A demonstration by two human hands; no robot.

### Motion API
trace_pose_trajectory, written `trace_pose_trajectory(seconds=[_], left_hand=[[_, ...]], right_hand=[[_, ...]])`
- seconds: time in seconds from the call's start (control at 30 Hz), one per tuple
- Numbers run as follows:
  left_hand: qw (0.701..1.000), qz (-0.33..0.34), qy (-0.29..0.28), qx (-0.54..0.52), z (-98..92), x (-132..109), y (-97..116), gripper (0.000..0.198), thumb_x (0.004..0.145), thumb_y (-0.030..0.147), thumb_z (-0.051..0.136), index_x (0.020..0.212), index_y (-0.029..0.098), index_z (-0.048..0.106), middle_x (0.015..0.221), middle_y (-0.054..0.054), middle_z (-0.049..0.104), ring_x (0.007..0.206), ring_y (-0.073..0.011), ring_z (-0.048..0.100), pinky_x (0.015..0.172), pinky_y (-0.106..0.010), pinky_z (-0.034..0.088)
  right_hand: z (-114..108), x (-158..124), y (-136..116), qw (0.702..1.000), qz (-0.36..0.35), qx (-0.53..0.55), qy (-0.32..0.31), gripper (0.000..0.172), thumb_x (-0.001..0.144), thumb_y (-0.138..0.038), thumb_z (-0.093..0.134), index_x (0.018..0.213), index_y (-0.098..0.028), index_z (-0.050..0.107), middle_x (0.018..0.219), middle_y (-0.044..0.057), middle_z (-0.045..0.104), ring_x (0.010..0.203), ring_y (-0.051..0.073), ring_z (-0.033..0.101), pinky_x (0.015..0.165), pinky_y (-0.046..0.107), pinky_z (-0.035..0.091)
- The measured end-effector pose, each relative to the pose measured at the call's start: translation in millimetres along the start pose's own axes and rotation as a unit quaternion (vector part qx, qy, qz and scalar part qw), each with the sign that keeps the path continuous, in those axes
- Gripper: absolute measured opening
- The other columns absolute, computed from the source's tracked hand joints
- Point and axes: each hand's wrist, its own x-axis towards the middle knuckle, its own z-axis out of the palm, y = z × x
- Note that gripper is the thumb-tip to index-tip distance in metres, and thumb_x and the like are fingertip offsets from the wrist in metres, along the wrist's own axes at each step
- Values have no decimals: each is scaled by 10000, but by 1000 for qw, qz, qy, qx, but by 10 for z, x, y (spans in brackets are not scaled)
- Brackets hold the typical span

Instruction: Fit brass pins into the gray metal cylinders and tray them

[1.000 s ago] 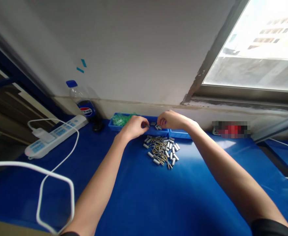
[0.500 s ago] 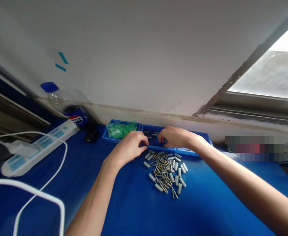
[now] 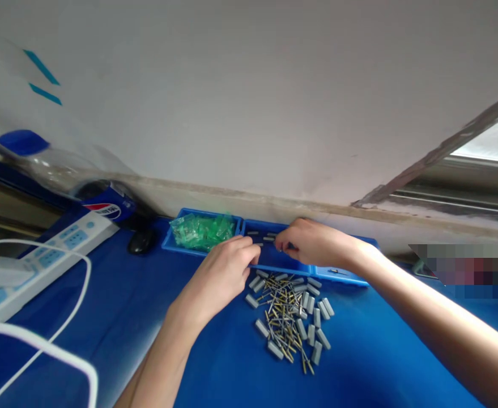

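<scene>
The left hand point(image 3: 228, 265) and right hand point(image 3: 311, 241) curl fingers point(image 3: 254, 255) at the blue plastic tray point(image 3: 285, 267); grasp cannot be determined. Wrist contact could scatter loose grey metal-looking cylinders point(image 3: 317, 318).

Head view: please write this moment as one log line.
left hand: at middle tray | right hand: over middle tray | metal parts: piled on table | green plastic: in left tray
</scene>
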Motion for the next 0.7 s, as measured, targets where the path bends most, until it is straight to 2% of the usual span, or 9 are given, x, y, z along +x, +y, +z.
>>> trace_pose_trajectory(seconds=[0.2,0.3,0.43,0.57,0.7], left_hand=[[1000,0,-27,15,7,-12,15,210,770,-27,644,758,180,607,854,-11,651,782,-163,619,697,-283,415],[999,0,-34,21,-6,-18,29,199,766,-15,653,749,181,621,856,-11,667,779,-166,636,687,-287,409],[999,-11,-40,19,-15,-25,55,198,767,-9,666,726,181,628,828,-10,679,777,-175,659,684,-290,415],[999,-21,-38,25,16,-33,52,204,754,-14,675,706,180,638,799,-21,684,765,-185,663,682,-293,423],[999,-21,-28,22,38,-39,41,194,762,-6,672,713,180,646,805,-26,691,777,-191,668,691,-299,425]], right_hand=[[-133,-127,-44,999,-17,32,10,247,915,-111,578,989,-219,787,929,41,787,710,143,655,641,245,390],[-127,-182,-69,1000,-16,13,14,231,932,-120,564,954,-214,773,888,48,778,712,152,660,622,255,356],[2,-151,-121,1000,-27,4,10,208,938,-143,572,981,-220,761,941,70,786,785,182,695,655,271,361],[183,8,-213,999,-50,-6,-8,195,905,-141,595,958,-230,760,953,68,792,822,203,712,656,286,356],[280,135,-281,996,-59,-63,13,169,903,-154,593,900,-191,758,948,108,790,808,215,713,647,293,348]])
